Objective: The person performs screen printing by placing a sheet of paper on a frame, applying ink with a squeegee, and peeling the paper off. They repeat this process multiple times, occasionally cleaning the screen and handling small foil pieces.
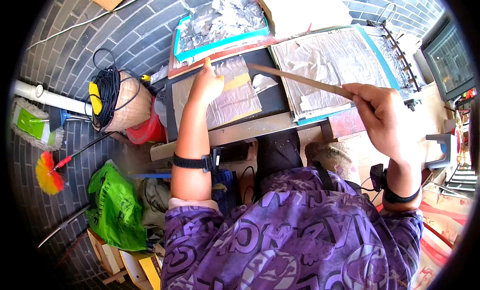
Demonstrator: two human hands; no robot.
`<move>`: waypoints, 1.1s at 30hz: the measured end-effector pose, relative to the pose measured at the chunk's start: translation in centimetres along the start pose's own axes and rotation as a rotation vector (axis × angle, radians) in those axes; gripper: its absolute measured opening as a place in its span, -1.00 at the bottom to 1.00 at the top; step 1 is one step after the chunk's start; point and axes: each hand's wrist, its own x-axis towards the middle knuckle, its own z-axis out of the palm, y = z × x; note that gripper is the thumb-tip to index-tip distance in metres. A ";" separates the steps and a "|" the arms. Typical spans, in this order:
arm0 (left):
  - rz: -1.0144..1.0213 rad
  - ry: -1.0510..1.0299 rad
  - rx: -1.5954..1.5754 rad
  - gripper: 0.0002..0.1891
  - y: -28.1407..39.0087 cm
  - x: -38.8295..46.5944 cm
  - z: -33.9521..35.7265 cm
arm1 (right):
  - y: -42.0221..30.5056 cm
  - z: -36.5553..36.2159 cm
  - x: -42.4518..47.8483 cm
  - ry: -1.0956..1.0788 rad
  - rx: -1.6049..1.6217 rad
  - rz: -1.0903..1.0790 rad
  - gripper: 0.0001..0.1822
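My right hand (382,117) grips one end of a thin, flat wooden strip (300,77). Its far tip reaches left above the black work mat (275,102). My left hand (207,85) is over a silvery foil-like sheet (236,106) on that mat, index finger stretched forward and thumb apart; whether it presses on the sheet cannot be told. A tan strip (238,81) crosses the sheet. A torn silver scrap (263,83) lies just right of it. Beneath the wooden strip, further right, a stack of wrinkled silver sheets (333,64) rests on a teal board (380,59).
Behind the mat stands a turquoise-rimmed tray (225,46) heaped with silver scraps. A pale block (303,10) sits at the back. To the left are a woven basket with black cable (107,91), a red bucket (148,126) and a green bag (116,211). A metal rail (255,126) edges the table.
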 end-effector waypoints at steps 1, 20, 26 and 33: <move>-0.015 -0.029 0.025 -0.17 0.2 0.3 0.1 | -0.3 -0.1 0.0 -0.044 -0.008 0.053 -0.77; 0.021 0.105 -0.051 -0.37 -3.3 -4.2 -3.1 | 3.9 2.6 0.4 -0.036 0.033 -0.039 -0.76; -0.050 0.238 -0.052 -0.44 -7.7 -10.3 -4.7 | 5.4 1.9 -0.6 -0.056 0.446 0.064 -0.71; -0.014 0.334 0.006 -0.57 -11.7 -14.2 -5.6 | 5.6 3.0 -1.3 -0.059 0.915 0.163 -0.61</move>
